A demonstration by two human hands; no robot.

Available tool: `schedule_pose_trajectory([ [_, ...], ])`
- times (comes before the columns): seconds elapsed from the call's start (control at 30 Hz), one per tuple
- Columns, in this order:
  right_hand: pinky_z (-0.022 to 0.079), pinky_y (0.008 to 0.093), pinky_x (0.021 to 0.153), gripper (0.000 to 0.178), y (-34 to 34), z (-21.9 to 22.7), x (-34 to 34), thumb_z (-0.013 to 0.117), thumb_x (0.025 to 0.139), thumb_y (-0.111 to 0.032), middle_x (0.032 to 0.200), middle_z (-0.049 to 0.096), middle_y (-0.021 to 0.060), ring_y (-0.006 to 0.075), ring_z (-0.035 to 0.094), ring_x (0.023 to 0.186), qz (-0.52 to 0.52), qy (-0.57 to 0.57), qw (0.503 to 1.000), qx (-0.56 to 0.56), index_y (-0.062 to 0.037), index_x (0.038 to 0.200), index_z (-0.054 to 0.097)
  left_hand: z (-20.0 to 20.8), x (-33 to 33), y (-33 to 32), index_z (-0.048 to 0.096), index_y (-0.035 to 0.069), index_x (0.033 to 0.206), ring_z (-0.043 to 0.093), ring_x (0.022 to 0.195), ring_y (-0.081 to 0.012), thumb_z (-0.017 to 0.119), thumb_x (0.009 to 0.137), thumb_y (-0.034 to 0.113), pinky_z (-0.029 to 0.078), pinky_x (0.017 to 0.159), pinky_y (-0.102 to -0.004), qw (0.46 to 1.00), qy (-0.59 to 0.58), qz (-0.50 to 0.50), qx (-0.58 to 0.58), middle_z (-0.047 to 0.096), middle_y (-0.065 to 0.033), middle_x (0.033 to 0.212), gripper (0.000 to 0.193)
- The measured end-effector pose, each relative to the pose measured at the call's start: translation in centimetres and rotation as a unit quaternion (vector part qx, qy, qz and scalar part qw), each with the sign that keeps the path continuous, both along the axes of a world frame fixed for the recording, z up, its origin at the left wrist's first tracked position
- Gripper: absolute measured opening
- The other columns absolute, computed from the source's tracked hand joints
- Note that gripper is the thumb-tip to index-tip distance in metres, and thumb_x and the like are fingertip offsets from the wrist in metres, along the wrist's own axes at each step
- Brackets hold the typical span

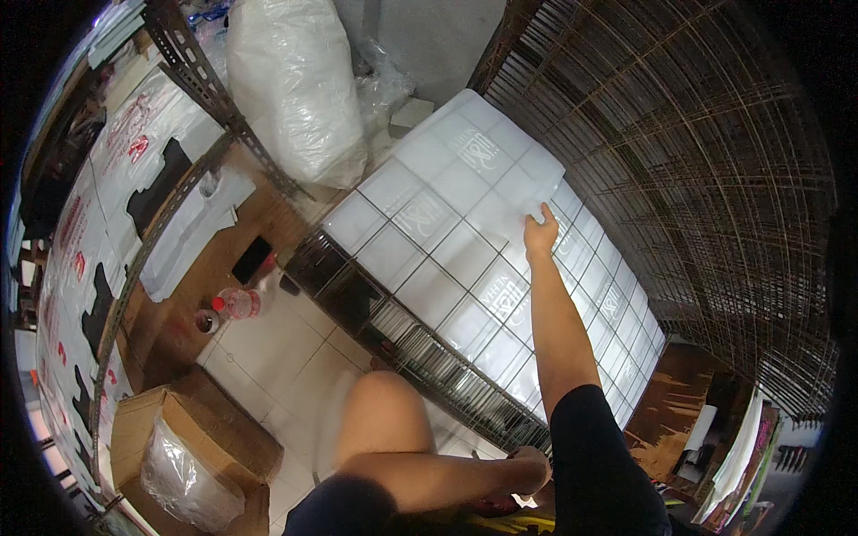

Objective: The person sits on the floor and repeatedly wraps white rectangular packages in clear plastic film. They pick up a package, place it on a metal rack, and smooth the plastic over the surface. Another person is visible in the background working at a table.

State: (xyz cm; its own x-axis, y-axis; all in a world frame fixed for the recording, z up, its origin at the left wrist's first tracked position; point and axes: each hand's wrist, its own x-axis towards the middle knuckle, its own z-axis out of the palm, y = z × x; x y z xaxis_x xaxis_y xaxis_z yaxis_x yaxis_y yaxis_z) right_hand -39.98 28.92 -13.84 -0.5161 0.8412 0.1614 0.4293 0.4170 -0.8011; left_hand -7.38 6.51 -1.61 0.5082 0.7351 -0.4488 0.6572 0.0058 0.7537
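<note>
Pale floor tiles (277,357) lie to the left of the wire drying rack (465,384), with a stuffed white plastic sack (290,89) beyond its far left corner and an open cardboard box (223,433) well apart on its left. Translucent sheets with white prints (487,241) lie flat on top of the rack, reaching close to its edges, with the wire grid showing across them; raised wire tiers (679,143) lean up along the rack's right side. Judging by this coverage, work on the flat tier looks well along; whether the sheets are being laid or gathered, and how many are left, I cannot tell. Of the two hands, the right hand (541,230) reaches over the middle of the rack, thumb and fingers spread, gripping nothing visible; contact with the sheet is unclear. The left hand (534,469) is curled beside the rack's near end, and I cannot tell whether it holds anything.
</note>
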Motion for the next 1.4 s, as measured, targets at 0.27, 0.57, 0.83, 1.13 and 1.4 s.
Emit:
schedule_pose_trajectory([
  [0.27, 0.047, 0.0364, 0.088, 0.048, -0.7, 0.4, 0.2, 0.061, 0.074, -0.004, 0.116, 0.056, 0.0261, 0.0345, 0.058, 0.104, -0.024, -0.044, 0.999, -0.003, 0.0072, 0.121, 0.051, -0.8, 0.3, 0.1, 0.061, 0.005, 0.113, 0.064, 0.092, -0.0271, 0.076, 0.067, 0.027, 0.055, 0.074, -0.0418, 0.999, -0.010, 0.031, 0.002, 0.062, -0.0122, 0.112, 0.053],
  [0.57, 0.049, 0.0382, 0.084, 0.050, -0.9, 0.6, 0.6, 0.061, 0.075, -0.007, 0.111, 0.058, 0.0280, 0.0362, 0.061, 0.098, -0.012, -0.064, 0.998, 0.011, 0.0070, 0.122, 0.050, 1.1, -1.9, -0.7, 0.062, 0.004, 0.113, 0.063, 0.095, -0.0281, 0.074, 0.068, 0.025, 0.054, 0.076, -0.0426, 0.999, -0.030, 0.034, 0.010, 0.062, -0.0134, 0.111, 0.051],
  [0.83, 0.045, 0.0342, 0.090, 0.055, -0.5, 0.1, 0.8, 0.063, 0.079, -0.012, 0.127, 0.051, 0.0231, 0.0315, 0.055, 0.110, -0.040, -0.093, 0.993, -0.056, 0.0036, 0.128, 0.046, -2.6, 1.8, -0.1, 0.065, 0.006, 0.109, 0.064, 0.093, -0.0270, 0.075, 0.067, 0.022, 0.054, 0.075, -0.0415, 0.995, -0.034, 0.081, 0.041, 0.063, -0.0136, 0.108, 0.045],
  [1.13, 0.040, 0.0380, 0.096, 0.059, 0.5, -1.2, 1.0, 0.065, 0.078, -0.020, 0.127, 0.049, 0.0234, 0.0354, 0.049, 0.116, -0.033, -0.090, 0.995, -0.016, 0.0026, 0.129, 0.044, -1.4, 0.7, -0.3, 0.065, 0.008, 0.109, 0.064, 0.095, -0.0260, 0.074, 0.070, 0.026, 0.054, 0.075, -0.0401, 0.996, -0.015, 0.057, 0.067, 0.063, -0.0131, 0.108, 0.044],
  [1.4, 0.036, 0.0416, 0.098, 0.051, -2.8, 2.5, 4.0, 0.068, 0.076, -0.023, 0.122, 0.049, 0.0206, 0.0361, 0.045, 0.115, -0.033, -0.090, 0.990, 0.101, -0.0059, 0.122, 0.052, 1.3, -2.6, -1.3, 0.065, 0.011, 0.109, 0.063, 0.098, -0.0261, 0.072, 0.071, 0.036, 0.052, 0.079, -0.0402, 0.996, -0.014, 0.029, 0.080, 0.062, -0.0109, 0.112, 0.046],
])
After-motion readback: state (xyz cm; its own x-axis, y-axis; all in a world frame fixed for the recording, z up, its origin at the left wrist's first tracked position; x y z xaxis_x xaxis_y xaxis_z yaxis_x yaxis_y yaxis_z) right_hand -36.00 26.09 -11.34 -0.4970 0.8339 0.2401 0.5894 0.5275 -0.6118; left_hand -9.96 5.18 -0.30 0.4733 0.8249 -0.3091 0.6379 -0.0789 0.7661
